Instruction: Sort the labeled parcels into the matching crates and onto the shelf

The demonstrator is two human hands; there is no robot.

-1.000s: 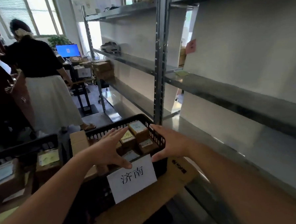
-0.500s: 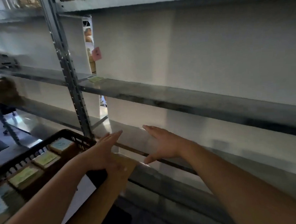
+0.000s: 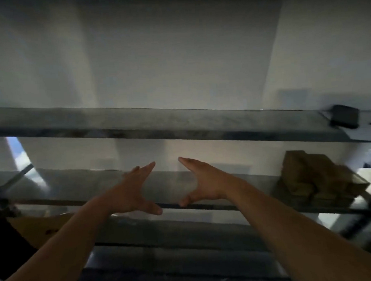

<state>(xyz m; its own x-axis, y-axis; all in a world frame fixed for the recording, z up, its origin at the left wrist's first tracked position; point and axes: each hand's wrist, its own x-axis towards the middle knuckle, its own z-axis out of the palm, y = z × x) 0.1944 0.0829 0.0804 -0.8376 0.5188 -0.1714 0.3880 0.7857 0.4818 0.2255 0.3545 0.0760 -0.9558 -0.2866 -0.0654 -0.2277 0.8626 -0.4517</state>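
Nearby, brown parcels (image 3: pixel 317 178) crowd the shelf (image 3: pixel 225 181) rightward.

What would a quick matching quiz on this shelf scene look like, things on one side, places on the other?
Things:
1. left hand
2. right hand
3. brown parcels
4. dark box

Places or states:
A. stacked at the right end of the lower shelf
B. on the upper shelf, far right
C. open, left of centre, holding nothing
D. open, right of centre, holding nothing

Pairs: 1-C, 2-D, 3-A, 4-B
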